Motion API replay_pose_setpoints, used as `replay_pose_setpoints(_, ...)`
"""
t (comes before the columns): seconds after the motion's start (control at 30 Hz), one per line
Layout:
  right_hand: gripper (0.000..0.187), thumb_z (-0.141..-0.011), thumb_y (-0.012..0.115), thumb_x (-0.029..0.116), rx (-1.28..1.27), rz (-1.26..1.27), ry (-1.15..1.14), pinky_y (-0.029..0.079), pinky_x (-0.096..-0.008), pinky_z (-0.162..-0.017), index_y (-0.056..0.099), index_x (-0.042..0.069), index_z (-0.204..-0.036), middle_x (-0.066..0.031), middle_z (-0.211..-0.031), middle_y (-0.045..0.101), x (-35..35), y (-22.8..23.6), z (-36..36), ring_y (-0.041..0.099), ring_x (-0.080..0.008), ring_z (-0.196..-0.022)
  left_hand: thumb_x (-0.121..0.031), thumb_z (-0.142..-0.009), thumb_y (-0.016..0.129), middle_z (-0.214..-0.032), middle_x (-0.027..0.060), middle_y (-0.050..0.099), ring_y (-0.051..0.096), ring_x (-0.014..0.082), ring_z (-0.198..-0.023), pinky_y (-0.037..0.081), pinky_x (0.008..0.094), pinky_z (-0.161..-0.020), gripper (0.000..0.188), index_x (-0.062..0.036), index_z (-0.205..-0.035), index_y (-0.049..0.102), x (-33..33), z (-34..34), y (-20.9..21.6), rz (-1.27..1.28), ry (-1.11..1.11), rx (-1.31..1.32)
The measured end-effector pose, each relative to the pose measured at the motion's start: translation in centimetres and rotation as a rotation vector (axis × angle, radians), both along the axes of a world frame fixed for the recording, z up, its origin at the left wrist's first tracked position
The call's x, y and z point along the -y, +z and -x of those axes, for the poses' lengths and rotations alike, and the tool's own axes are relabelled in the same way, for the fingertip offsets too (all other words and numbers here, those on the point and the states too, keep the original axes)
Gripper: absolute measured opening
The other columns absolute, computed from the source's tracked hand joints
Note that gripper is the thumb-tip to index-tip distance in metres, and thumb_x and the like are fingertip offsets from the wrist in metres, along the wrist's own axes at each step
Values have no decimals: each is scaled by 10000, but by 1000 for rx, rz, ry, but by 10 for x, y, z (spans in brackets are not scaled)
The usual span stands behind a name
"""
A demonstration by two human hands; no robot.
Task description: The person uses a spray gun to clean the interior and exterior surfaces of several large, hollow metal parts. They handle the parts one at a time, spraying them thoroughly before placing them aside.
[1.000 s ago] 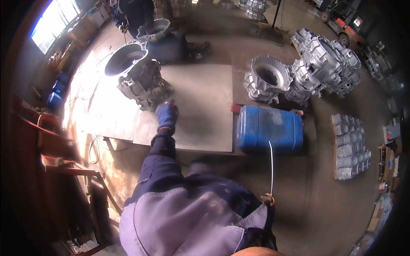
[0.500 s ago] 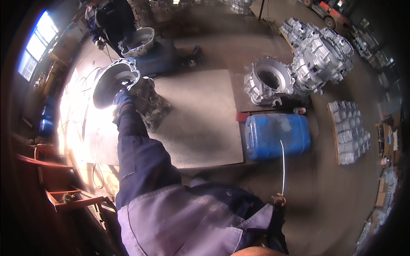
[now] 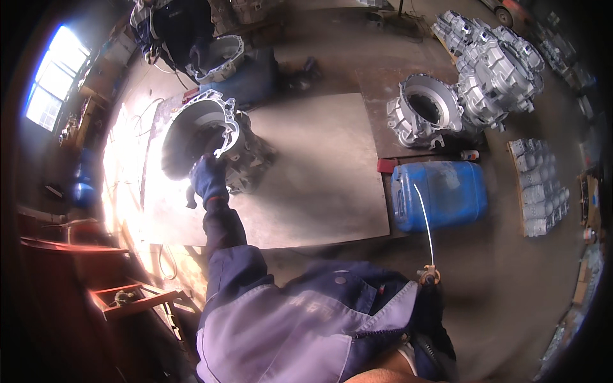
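My left hand (image 3: 209, 177), in a blue glove, reaches to the near rim of a large silver gearbox housing (image 3: 231, 127) lying on the table. Its fingers are closed at the rim by the wide round opening; the fingertips are partly hidden. My right hand (image 3: 432, 284), low at my right side and mostly in shadow, is closed round the brass-coloured end of a long thin pale rod (image 3: 424, 220). The rod points up and away, in front of a blue plastic canister (image 3: 447, 195).
A pale sheet (image 3: 332, 172) covers the tabletop. Beyond it, another person (image 3: 182, 32) stands by a second housing (image 3: 225, 59). More housings (image 3: 424, 108) stand at the right, near a pallet of castings (image 3: 539, 188). An orange metal frame (image 3: 134, 306) is at lower left.
The whole view has shifted, so most things sit further right. My left hand has drawn slightly toward me along the housing rim. The rod in my right hand leans more to the left.
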State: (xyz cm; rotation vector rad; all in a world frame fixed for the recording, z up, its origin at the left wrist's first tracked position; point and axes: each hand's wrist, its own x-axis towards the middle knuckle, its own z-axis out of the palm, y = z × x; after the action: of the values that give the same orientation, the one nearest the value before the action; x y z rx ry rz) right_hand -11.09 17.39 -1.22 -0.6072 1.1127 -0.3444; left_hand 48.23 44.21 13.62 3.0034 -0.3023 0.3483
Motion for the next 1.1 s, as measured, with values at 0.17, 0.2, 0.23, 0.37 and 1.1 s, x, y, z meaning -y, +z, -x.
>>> replay_pose_setpoints(0.17,241,-974,483,246,-17,353,91,412,-251,-686,476,65,-1132,-1,-880,537,-11,24,-4,480,-87,-757,-479,-711,690,-987,156,690,655,328,-948,494,417,-845,458,-97,-962,720,-7,-54,82,-26,-38,-264)
replay_pose_setpoints(0.2,273,-973,486,248,-33,470,119,420,-250,-699,484,57,-1168,-4,-903,550,-19,31,4,491,-88,-776,-444,-741,671,-974,147,692,657,322,-935,498,412,-830,411,-106,-969,719,-10,-61,101,-15,-85,-299)
replay_pose_setpoints(0.23,307,-973,489,249,-56,579,145,428,-249,-712,491,49,-1205,-8,-925,564,-27,39,11,503,-88,-795,-410,-770,651,-962,139,695,659,316,-922,503,408,-816,365,-115,-976,719,-9,-62,115,-18,-124,-343)
replay_pose_setpoints(0.37,365,-968,499,231,-256,680,205,441,-241,-735,511,29,-1272,-9,-949,581,-53,62,25,526,-83,-824,-279,-856,595,-928,134,679,655,308,-845,511,393,-746,201,-149,-960,709,8,-16,140,-125,-583,-46)
replay_pose_setpoints(1.1,294,-967,533,202,-251,297,-945,501,-253,-679,560,-22,-1155,-86,-945,616,-246,26,107,611,-137,-780,-394,-946,529,-899,-20,641,539,79,-649,403,239,-525,396,-116,-1213,619,474,323,5,582,-1337,-1413)
